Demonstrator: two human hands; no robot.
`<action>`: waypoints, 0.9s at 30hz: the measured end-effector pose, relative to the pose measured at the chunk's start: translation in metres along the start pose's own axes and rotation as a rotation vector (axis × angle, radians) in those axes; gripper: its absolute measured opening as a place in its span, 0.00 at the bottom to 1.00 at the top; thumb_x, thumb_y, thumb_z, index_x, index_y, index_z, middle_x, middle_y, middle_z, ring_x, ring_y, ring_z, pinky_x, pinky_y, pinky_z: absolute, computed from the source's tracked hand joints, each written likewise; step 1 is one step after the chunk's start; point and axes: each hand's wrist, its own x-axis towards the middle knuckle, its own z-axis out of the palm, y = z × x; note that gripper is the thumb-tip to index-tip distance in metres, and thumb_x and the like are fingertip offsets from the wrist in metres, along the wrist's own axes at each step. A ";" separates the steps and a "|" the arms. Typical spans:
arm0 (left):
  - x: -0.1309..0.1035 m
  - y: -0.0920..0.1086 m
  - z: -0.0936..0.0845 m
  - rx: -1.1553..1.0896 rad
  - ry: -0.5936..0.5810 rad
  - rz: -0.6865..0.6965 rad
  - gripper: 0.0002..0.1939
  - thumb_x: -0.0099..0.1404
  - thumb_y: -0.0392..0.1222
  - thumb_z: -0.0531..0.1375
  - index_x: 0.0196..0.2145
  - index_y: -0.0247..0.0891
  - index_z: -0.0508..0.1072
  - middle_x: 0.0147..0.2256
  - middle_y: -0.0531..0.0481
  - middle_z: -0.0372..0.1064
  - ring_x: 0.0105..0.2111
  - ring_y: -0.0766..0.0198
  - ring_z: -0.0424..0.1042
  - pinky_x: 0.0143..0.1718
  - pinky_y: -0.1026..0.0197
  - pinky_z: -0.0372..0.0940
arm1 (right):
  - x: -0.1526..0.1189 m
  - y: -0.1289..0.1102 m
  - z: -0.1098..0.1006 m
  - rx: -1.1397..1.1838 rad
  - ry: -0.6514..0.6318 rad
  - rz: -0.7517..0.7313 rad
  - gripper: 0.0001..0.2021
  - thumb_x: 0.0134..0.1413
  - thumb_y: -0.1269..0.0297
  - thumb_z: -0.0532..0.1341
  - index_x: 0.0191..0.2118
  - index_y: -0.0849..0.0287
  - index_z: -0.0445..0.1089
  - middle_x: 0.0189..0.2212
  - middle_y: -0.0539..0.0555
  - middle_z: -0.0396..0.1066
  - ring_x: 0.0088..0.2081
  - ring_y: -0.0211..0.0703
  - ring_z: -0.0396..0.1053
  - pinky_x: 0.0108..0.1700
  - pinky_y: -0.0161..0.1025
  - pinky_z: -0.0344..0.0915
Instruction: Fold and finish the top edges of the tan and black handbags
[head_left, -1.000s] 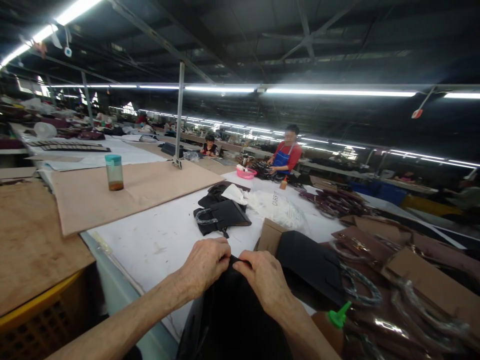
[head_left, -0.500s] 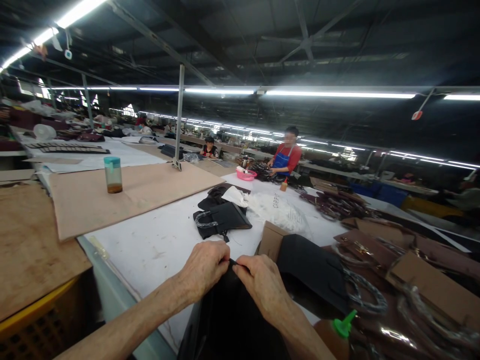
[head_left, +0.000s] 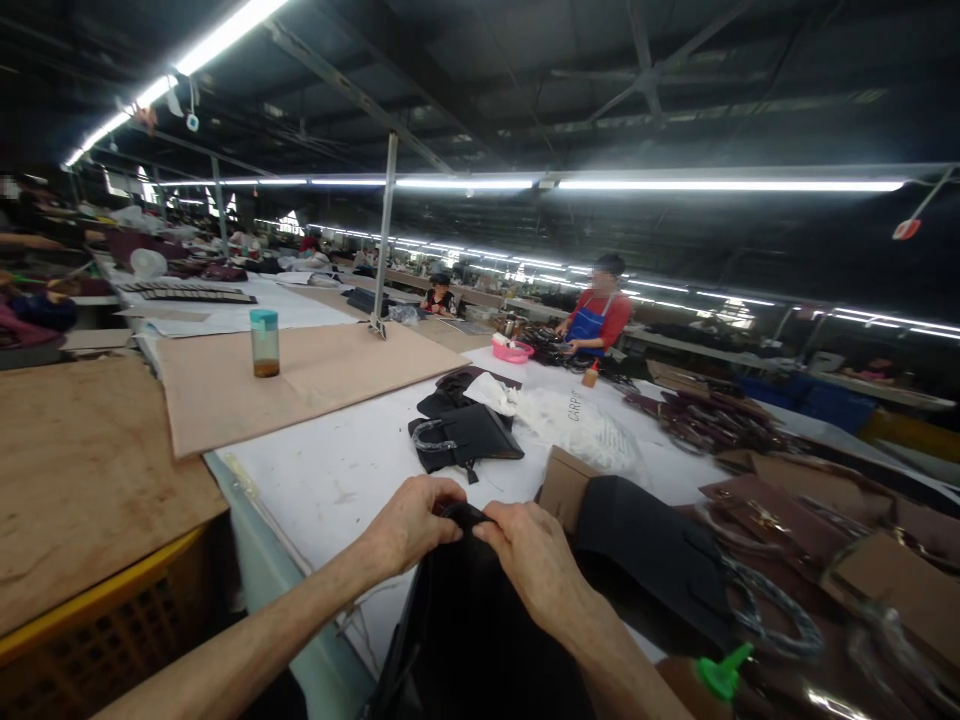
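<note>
At six o'clock, nearest the wearer, a black leather-look bag [head_left: 487, 630] rose towards the middle of the view, though what bore its lower end was out of sight. The left hand [head_left: 415, 522] pinched its narrow top edge between thumb and fingers from the ten o'clock side, while the right hand [head_left: 531, 548] pinched the same edge just beside it from two o'clock. Setting the two grips so near each other probably kept that short stretch of edge steady and its layers together. The bag looked dull and very dark, its front almost without visible detail, with a thin cord-like line down the left side and a slight fold at the top. On the white worktop [head_left: 315, 480], a small black handbag [head_left: 466, 436] lay at twelve o'clock from the hands, and a larger black bag [head_left: 649, 545] lay at three o'clock. Below that one, at about four o'clock, stood a bottle with a green nozzle [head_left: 724, 675], presumably put there for easy reach by the right hand.
</note>
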 end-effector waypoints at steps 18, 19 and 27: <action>0.010 0.006 -0.003 -0.015 0.064 -0.065 0.08 0.45 0.36 0.55 0.23 0.33 0.73 0.19 0.56 0.63 0.22 0.68 0.60 0.23 0.67 0.52 | -0.001 -0.005 0.000 -0.038 0.035 -0.001 0.14 0.58 0.61 0.50 0.30 0.55 0.70 0.28 0.53 0.72 0.33 0.46 0.69 0.31 0.38 0.54; 0.011 0.004 -0.004 -0.019 0.060 -0.075 0.08 0.45 0.36 0.55 0.23 0.33 0.73 0.19 0.56 0.63 0.22 0.68 0.59 0.23 0.67 0.52 | -0.001 -0.006 -0.003 -0.016 0.021 -0.006 0.13 0.58 0.61 0.50 0.30 0.56 0.70 0.29 0.53 0.72 0.33 0.46 0.69 0.31 0.38 0.55; 0.013 -0.001 -0.008 -0.157 -0.079 0.004 0.09 0.47 0.36 0.55 0.25 0.31 0.74 0.20 0.54 0.65 0.23 0.68 0.60 0.24 0.67 0.53 | 0.013 -0.006 -0.007 0.111 -0.083 -0.148 0.11 0.57 0.61 0.53 0.39 0.57 0.69 0.34 0.55 0.72 0.39 0.47 0.67 0.37 0.37 0.56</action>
